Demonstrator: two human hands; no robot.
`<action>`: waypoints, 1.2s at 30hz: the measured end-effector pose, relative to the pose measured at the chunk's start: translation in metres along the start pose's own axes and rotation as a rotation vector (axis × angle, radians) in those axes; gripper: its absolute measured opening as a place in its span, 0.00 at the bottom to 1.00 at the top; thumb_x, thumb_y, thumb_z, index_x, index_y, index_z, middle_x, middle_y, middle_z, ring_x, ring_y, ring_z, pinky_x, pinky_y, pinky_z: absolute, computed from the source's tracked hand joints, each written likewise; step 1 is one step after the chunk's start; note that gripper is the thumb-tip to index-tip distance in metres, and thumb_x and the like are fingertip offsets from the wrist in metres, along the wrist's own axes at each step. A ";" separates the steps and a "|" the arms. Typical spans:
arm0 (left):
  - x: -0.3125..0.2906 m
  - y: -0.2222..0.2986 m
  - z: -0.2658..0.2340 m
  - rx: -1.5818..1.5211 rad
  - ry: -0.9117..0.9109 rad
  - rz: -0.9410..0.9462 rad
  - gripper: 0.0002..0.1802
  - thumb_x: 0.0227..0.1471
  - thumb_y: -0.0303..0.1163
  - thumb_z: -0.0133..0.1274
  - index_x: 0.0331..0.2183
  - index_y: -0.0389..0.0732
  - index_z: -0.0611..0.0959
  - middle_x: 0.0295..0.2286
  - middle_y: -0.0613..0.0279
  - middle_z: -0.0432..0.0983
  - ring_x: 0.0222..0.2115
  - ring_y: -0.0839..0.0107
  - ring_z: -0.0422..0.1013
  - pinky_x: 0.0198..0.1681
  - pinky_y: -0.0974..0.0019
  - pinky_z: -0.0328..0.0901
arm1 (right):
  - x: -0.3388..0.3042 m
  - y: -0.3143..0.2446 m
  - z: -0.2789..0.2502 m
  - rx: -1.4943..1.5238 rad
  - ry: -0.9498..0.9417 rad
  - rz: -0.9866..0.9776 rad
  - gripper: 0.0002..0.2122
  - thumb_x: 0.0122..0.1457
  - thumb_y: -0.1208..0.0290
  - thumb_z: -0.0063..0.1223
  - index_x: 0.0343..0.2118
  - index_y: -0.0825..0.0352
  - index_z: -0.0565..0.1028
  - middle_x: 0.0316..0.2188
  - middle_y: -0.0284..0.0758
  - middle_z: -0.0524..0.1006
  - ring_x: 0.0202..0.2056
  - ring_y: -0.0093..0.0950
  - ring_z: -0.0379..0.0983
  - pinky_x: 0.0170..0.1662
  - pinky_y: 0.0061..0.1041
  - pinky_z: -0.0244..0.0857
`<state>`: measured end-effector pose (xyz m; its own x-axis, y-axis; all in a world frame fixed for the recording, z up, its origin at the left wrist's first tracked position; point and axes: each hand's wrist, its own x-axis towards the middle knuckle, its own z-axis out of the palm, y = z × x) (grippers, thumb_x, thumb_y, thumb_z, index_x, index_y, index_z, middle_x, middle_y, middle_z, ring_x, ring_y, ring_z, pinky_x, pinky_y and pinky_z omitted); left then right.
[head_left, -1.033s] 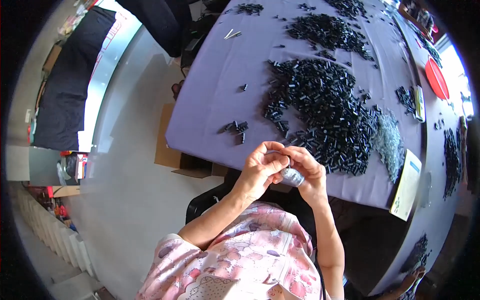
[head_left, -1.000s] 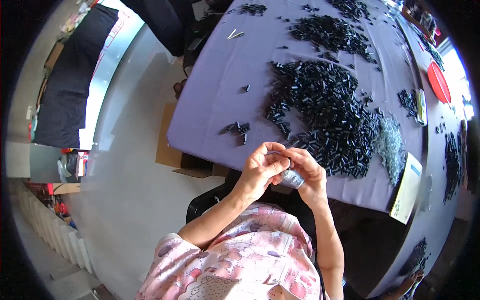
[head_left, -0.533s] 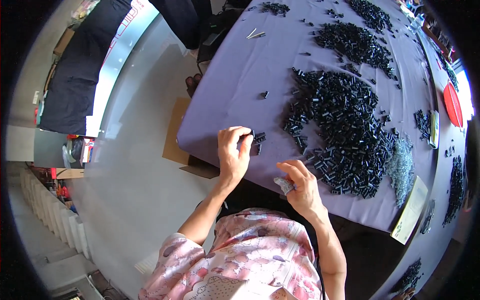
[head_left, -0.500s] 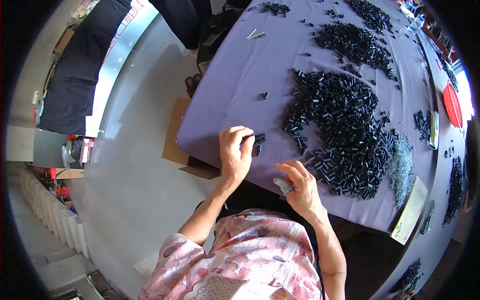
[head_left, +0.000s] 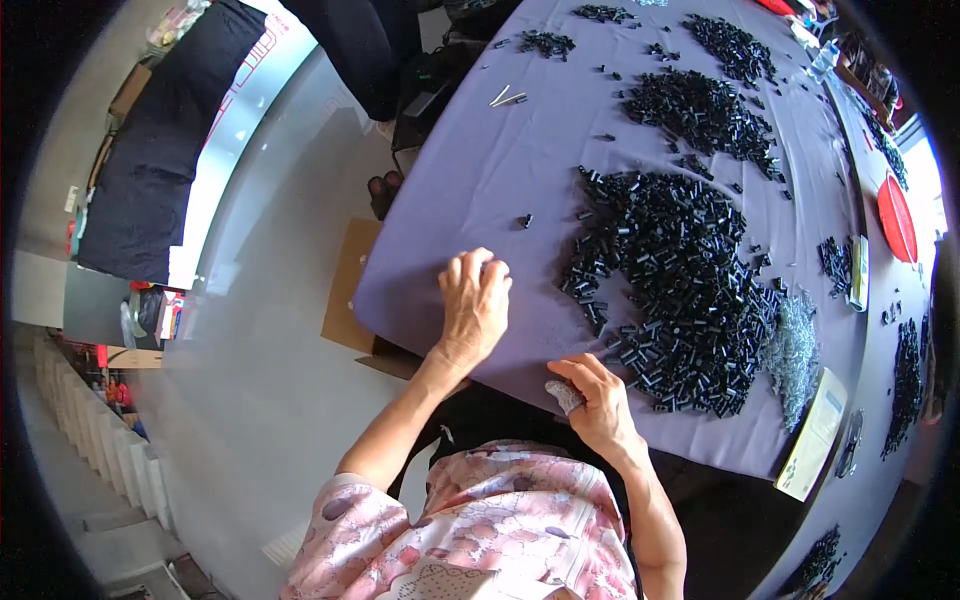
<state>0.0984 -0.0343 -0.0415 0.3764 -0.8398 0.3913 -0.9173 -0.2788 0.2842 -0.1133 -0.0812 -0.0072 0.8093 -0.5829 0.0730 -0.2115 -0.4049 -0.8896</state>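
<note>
My left hand (head_left: 475, 308) is palm down on the purple cloth near the table's front left corner. Its fingers are curled in, and whatever lies under them is hidden. To its right, my right hand (head_left: 600, 408) hovers at the table's front edge, fingers bent and index finger reaching left. A greyish-white wrapping (head_left: 563, 396) covers its thumb. I cannot make out what those bent fingers hold, if anything. A big heap of small black cylindrical pieces (head_left: 680, 290) spreads just beyond my right hand. One loose black piece (head_left: 526, 221) lies ahead of my left hand.
Shiny clear or silvery small parts (head_left: 793, 350) border the heap, near a pale flat box (head_left: 811, 435) at the table edge. Farther back are more black heaps (head_left: 700, 110) and two thin sticks (head_left: 507, 97). A red basket (head_left: 897, 218) stands right; a cardboard box (head_left: 350, 290) sits below the left corner.
My left hand has turned palm down with its fingers curled. The few black pieces beside its fingertips no longer show. My right hand has sunk slightly in the picture.
</note>
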 end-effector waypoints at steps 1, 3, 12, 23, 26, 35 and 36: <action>0.005 -0.004 0.001 -0.003 0.042 0.012 0.09 0.47 0.28 0.54 0.32 0.43 0.73 0.40 0.57 0.65 0.41 0.58 0.62 0.41 0.52 0.56 | 0.000 -0.002 -0.002 0.007 -0.010 0.007 0.24 0.34 0.93 0.42 0.39 0.70 0.74 0.38 0.43 0.74 0.39 0.43 0.72 0.42 0.30 0.68; 0.010 -0.009 0.001 -0.023 0.051 0.012 0.08 0.46 0.28 0.54 0.31 0.44 0.73 0.40 0.58 0.65 0.41 0.59 0.62 0.40 0.53 0.56 | 0.002 -0.003 -0.004 0.013 -0.011 0.010 0.25 0.34 0.94 0.42 0.39 0.70 0.74 0.38 0.43 0.74 0.40 0.44 0.72 0.43 0.31 0.68; 0.059 0.010 0.018 0.048 0.032 -0.069 0.16 0.46 0.37 0.56 0.39 0.45 0.77 0.33 0.62 0.71 0.38 0.61 0.64 0.39 0.52 0.56 | -0.010 0.000 -0.006 0.031 -0.030 -0.017 0.19 0.42 0.89 0.48 0.40 0.69 0.75 0.38 0.42 0.74 0.38 0.43 0.73 0.40 0.31 0.69; 0.049 0.039 0.027 -0.292 -0.043 0.087 0.07 0.44 0.20 0.52 0.31 0.38 0.77 0.29 0.55 0.71 0.32 0.54 0.69 0.36 0.57 0.64 | -0.076 0.009 -0.094 -0.042 0.323 0.083 0.12 0.44 0.87 0.54 0.33 0.69 0.76 0.29 0.38 0.76 0.32 0.36 0.75 0.35 0.28 0.69; 0.039 0.053 0.027 -0.373 -0.069 0.079 0.07 0.45 0.19 0.52 0.32 0.36 0.77 0.29 0.54 0.71 0.32 0.55 0.69 0.37 0.58 0.64 | -0.098 0.027 -0.127 -0.206 0.610 0.170 0.07 0.46 0.84 0.54 0.29 0.68 0.76 0.25 0.39 0.75 0.29 0.36 0.74 0.31 0.29 0.68; 0.027 0.059 0.026 -0.463 -0.031 0.025 0.07 0.45 0.20 0.52 0.31 0.36 0.78 0.30 0.55 0.72 0.32 0.57 0.70 0.37 0.59 0.64 | -0.123 0.092 -0.188 -0.731 0.756 0.417 0.05 0.53 0.79 0.51 0.33 0.66 0.74 0.34 0.38 0.73 0.36 0.40 0.72 0.37 0.33 0.67; 0.024 0.056 0.028 -0.430 0.005 0.046 0.07 0.44 0.20 0.53 0.31 0.37 0.78 0.29 0.55 0.72 0.32 0.56 0.70 0.38 0.58 0.64 | -0.121 0.097 -0.188 -0.725 0.738 0.422 0.04 0.53 0.78 0.51 0.32 0.66 0.73 0.33 0.38 0.73 0.35 0.39 0.72 0.37 0.33 0.67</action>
<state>0.0521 -0.0835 -0.0407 0.3383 -0.8441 0.4159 -0.7961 -0.0211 0.6048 -0.3343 -0.1822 -0.0174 0.1248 -0.9484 0.2914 -0.8570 -0.2510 -0.4500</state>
